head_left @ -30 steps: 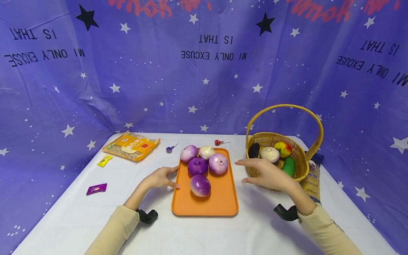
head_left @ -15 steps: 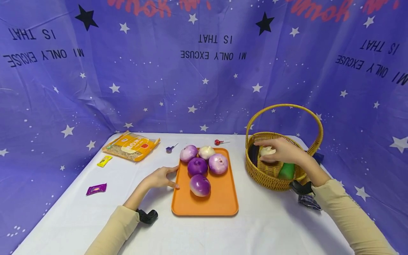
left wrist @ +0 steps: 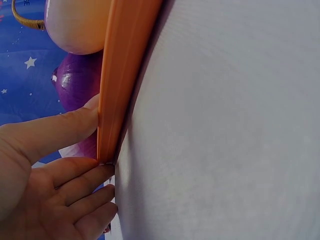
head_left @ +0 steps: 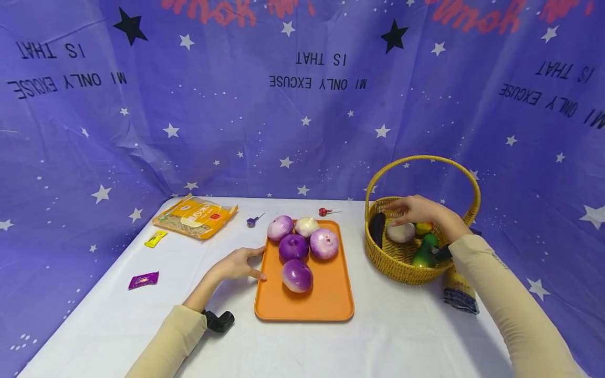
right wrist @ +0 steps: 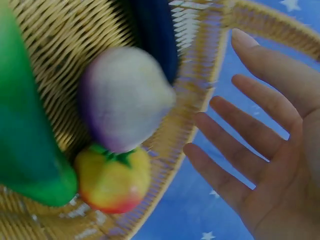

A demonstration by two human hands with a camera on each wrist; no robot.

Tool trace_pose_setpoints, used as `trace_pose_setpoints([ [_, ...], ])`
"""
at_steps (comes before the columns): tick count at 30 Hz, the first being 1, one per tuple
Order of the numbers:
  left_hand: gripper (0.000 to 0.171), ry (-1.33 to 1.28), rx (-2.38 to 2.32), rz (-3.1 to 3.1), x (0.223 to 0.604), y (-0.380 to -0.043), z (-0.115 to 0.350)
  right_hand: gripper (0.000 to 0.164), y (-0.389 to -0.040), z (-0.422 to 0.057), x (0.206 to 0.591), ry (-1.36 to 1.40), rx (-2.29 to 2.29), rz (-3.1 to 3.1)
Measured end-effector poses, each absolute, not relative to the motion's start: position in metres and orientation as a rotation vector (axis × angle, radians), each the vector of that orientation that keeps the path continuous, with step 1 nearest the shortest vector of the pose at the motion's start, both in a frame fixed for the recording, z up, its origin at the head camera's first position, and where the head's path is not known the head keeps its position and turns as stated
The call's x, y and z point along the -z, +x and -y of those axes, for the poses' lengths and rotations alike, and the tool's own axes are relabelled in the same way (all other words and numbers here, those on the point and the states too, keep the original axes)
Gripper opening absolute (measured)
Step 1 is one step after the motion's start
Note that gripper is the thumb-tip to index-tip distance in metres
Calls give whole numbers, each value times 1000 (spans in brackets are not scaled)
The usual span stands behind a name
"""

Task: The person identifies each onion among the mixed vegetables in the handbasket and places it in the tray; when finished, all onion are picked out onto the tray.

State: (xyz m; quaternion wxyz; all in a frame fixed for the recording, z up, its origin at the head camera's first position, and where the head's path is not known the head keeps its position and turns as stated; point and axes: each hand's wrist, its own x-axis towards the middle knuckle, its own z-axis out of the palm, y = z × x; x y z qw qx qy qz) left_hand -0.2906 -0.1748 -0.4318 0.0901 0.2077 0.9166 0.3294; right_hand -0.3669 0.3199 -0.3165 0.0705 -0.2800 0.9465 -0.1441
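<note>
In the head view my left hand (head_left: 240,263) is at the left edge of an orange tray (head_left: 326,299). Its thumb lies against the rim and its fairly straight fingers touch the edge, as the left wrist view (left wrist: 65,175) of the hand shows. On the tray sit several purple onions (head_left: 297,275) and a white onion (head_left: 307,227). My right hand (head_left: 420,211) is over the wicker basket (head_left: 402,270), fingers extended and holding nothing. Below it lie a white-purple onion (right wrist: 127,97), a dark eggplant (head_left: 376,228), a yellow-red fruit (right wrist: 114,177) and a long green one (head_left: 427,252).
An orange food packet (head_left: 196,216) lies at the back left, near yellow (head_left: 155,239) and purple (head_left: 144,280) wrapped sweets. Two lollipops (head_left: 323,211) lie behind the tray. Another packet (head_left: 460,291) is partly hidden beside the basket, whose tall handle (head_left: 425,157) arches above it.
My right hand has moved right from beside the tray to over the basket, then lifted slightly off the onion there. The left hand stays at the tray's edge.
</note>
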Motion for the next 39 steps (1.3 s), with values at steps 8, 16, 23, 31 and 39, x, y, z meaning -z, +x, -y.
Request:
trace_pose_setpoints([
  [8,85,634,-978,-2727,430,-290,174,63,-380,-327,327,-781,422,-2768],
  [16,85,631,-979,-2720,430,-290,173,63,-390,-330,338,-801,382,-2738],
  [23,85,627,-978,-2719,430,-290,174,64,-393,-329,343,-762,288,-2739],
  [31,85,616,-982,-2717,431,-290,174,62,-391,-327,346,-689,271,-2740],
  [39,84,625,-989,-2714,430,-289,173,61,-391,-328,347,-706,240,-2771],
])
